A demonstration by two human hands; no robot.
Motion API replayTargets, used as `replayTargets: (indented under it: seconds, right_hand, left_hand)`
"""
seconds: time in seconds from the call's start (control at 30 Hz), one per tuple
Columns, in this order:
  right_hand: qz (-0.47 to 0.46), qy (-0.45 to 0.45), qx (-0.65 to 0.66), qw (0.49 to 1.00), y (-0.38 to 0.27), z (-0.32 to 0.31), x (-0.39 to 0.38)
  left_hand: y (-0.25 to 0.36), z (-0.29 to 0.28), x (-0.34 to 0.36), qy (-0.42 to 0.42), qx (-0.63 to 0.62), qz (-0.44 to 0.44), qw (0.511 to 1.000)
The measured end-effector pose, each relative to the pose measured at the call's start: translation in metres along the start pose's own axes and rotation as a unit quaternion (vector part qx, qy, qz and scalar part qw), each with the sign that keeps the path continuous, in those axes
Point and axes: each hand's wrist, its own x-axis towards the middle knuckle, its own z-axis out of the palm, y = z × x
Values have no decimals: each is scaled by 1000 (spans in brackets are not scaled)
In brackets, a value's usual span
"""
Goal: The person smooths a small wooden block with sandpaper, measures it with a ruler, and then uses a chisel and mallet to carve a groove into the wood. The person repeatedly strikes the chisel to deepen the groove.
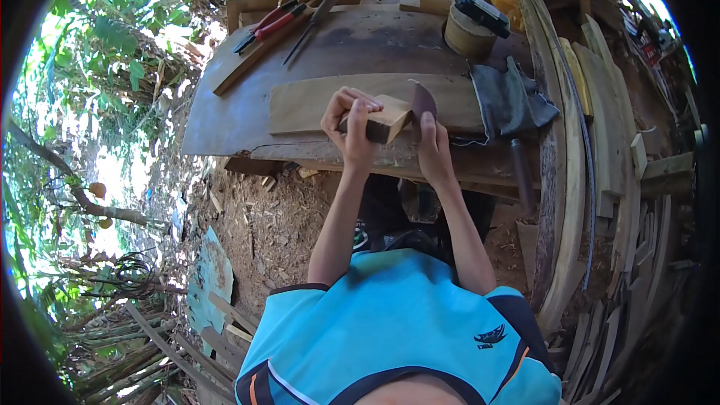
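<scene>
My left hand [349, 124] is closed around a small wooden block [391, 114], pale on top with a dark side, held above the workbench. Pinched between the thumb and fingers of my right hand [435, 146] is a curled brown sheet that looks like sandpaper [424, 99]. The sheet is right beside the block's right end; whether they touch, I cannot tell. Under both hands lies a flat wooden board [304, 109] on the worn bench top [217, 124]. A grey-blue cloth [511, 99] rests at the board's right end.
Red-handled pliers [279, 21], a file [316, 21] and a wooden strip [247, 66] lie at the far left. A round container [466, 36] with a black object [484, 13] on top stands at the far right. Long planks [556, 172] line the right side.
</scene>
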Motion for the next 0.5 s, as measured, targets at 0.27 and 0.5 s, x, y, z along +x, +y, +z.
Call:
replayTargets:
  seconds: [0.27, 0.5]
  right_hand:
    - [76, -61, 119, 988, -40, 4, 13]
    - [-48, -67, 12, 997, -40, 9, 22]
  left_hand:
    - [1, 11, 2, 140, 56, -6, 989]
    - [7, 5, -5, 182, 87, -41, 979]
